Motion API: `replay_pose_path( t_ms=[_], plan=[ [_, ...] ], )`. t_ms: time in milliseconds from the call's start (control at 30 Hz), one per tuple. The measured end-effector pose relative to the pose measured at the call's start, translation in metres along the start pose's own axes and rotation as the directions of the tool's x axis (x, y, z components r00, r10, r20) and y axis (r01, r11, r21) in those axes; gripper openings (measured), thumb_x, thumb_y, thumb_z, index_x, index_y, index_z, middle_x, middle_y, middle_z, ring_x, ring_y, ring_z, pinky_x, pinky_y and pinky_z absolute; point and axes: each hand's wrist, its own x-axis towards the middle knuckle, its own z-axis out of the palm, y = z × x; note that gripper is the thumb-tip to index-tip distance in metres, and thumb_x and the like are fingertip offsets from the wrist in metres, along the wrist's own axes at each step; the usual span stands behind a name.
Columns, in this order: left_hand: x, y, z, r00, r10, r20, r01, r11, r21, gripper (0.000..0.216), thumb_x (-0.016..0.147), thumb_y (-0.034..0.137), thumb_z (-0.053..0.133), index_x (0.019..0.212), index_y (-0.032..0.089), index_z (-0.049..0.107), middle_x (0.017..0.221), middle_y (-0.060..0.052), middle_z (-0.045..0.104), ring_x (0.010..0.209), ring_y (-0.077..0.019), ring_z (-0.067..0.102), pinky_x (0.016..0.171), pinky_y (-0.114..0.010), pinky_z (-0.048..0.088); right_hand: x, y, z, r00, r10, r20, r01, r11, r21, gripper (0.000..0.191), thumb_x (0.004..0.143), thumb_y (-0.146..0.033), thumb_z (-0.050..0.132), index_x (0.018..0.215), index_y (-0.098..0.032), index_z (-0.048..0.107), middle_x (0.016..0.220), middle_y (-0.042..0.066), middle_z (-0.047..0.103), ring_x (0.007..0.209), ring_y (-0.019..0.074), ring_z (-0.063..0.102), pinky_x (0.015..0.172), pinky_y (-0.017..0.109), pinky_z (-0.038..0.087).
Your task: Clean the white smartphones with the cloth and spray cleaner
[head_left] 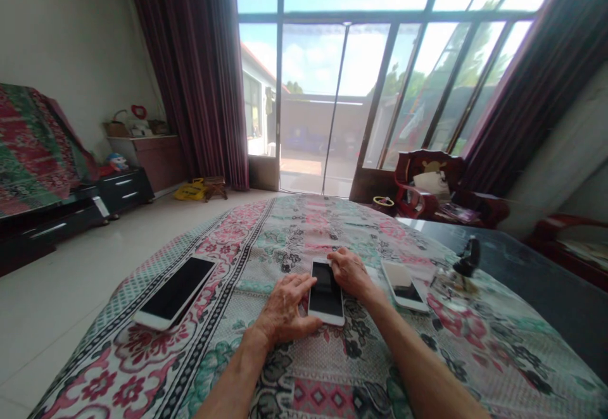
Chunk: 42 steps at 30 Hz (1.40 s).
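A white-framed smartphone point(327, 299) with a dark screen lies face up on the patterned tablecloth, between my two hands. My left hand point(287, 308) grips its left side, with the thumb near the bottom edge and a fingertip over the screen. At the top right corner, the bent fingers of my right hand point(350, 270) close on the phone's edge; whether they pinch anything thin there I cannot tell. To the right rests another white phone point(412, 302), its upper part covered by a pale square piece point(396, 275). A larger white tablet-like device point(177, 291) with a black screen lies left.
The round table wears a floral tablecloth point(156, 368). On its right side stand a small black object point(468, 257) and something clear beneath it. Beyond are a red wooden chair point(430, 181), a dark low table point(503, 254), glass doors and a yellow bag point(190, 190).
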Motion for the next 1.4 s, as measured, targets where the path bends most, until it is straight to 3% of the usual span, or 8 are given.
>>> replay_pose_path(
  t_ms=[367, 600, 900, 1200, 1400],
  plan=[
    [0.002, 0.003, -0.001, 1.0, -0.024, 0.019, 0.024, 1.0, 0.002, 0.073, 0.059, 0.037, 0.075, 0.128, 0.019, 0.056, 0.133, -0.009, 0.057, 0.12, -0.0291, 0.05, 0.108, -0.044, 0.036, 0.025, -0.037, 0.013, 0.994, -0.069, 0.083, 0.075, 0.994, -0.078, 0.031, 0.092, -0.022, 0.041, 0.105, -0.028, 0.068, 0.1, 0.006, 0.064, 0.092, 0.0186, 0.057, 0.08, 0.028, 0.035],
    [0.001, 0.004, -0.001, 0.997, -0.048, 0.059, 0.047, 0.998, 0.031, 0.075, 0.061, 0.037, 0.074, 0.132, 0.021, 0.054, 0.138, -0.008, 0.053, 0.124, -0.0287, 0.048, 0.11, -0.044, 0.034, 0.017, -0.026, 0.007, 0.997, -0.021, 0.068, 0.025, 0.998, -0.063, 0.032, 0.093, -0.024, 0.039, 0.105, -0.026, 0.068, 0.105, 0.006, 0.065, 0.096, 0.0178, 0.058, 0.085, 0.028, 0.036],
    [0.0, 0.001, 0.002, 1.0, -0.013, 0.024, 0.012, 0.999, 0.031, 0.073, 0.062, 0.04, 0.075, 0.13, 0.023, 0.055, 0.136, -0.007, 0.055, 0.122, -0.0287, 0.05, 0.108, -0.044, 0.037, 0.004, -0.011, -0.006, 0.995, 0.077, 0.057, -0.071, 0.993, -0.094, 0.032, 0.092, -0.022, 0.039, 0.107, -0.024, 0.068, 0.104, 0.007, 0.066, 0.094, 0.0173, 0.06, 0.081, 0.026, 0.039],
    [-0.001, -0.001, 0.003, 0.999, 0.042, 0.035, -0.046, 0.994, 0.1, 0.071, 0.066, 0.047, 0.072, 0.13, 0.019, 0.054, 0.136, -0.009, 0.055, 0.12, -0.0289, 0.05, 0.107, -0.045, 0.037, -0.005, 0.001, 0.005, 0.983, 0.154, -0.103, -0.152, 0.988, 0.028, 0.032, 0.091, -0.019, 0.04, 0.105, -0.02, 0.068, 0.105, 0.007, 0.066, 0.098, 0.0175, 0.059, 0.09, 0.025, 0.04],
    [-0.001, -0.002, 0.004, 0.997, 0.064, 0.04, -0.067, 0.994, 0.092, 0.07, 0.068, 0.048, 0.068, 0.129, 0.018, 0.053, 0.135, -0.01, 0.055, 0.12, -0.0294, 0.05, 0.107, -0.045, 0.035, -0.003, 0.007, 0.009, 0.987, 0.106, -0.117, -0.094, 0.99, 0.101, 0.031, 0.089, -0.017, 0.042, 0.105, -0.02, 0.069, 0.104, 0.005, 0.065, 0.097, 0.0154, 0.059, 0.092, 0.024, 0.04]
  ],
)
